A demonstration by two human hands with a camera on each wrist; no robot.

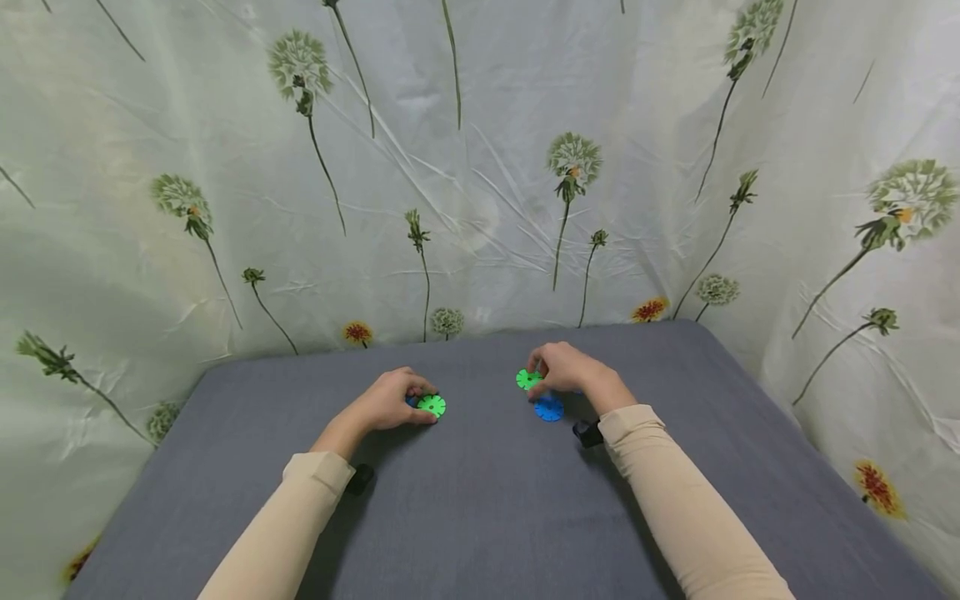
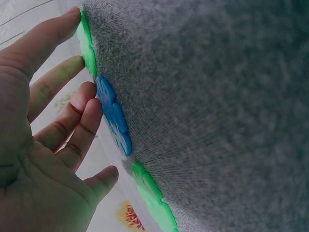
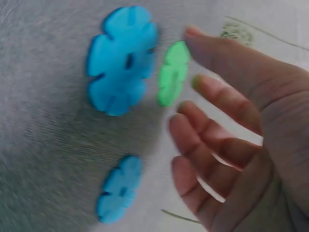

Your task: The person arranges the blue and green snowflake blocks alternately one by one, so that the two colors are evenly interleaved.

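Observation:
My left hand (image 1: 392,400) is low over the left part of the table, thumb and index finger pinching a flat green notched disc (image 1: 432,406) by its edges. Beside it, partly under the fingers, lies a blue notched disc (image 2: 114,116); another green disc (image 2: 153,198) shows farther along in the left wrist view. My right hand (image 1: 567,369) hovers at a green notched disc (image 1: 527,379), thumb and index finger spread around it, the other fingers loosely bent. Nearer to me sits a blue disc (image 1: 549,408). A second blue disc (image 3: 119,188) lies below the right hand's fingers.
Grey cloth covers the table (image 1: 480,508). Behind it and at both sides hangs a pale curtain (image 1: 495,208) printed with dandelions. Dark wrist devices show under both sleeves, such as the one at the right wrist (image 1: 587,433).

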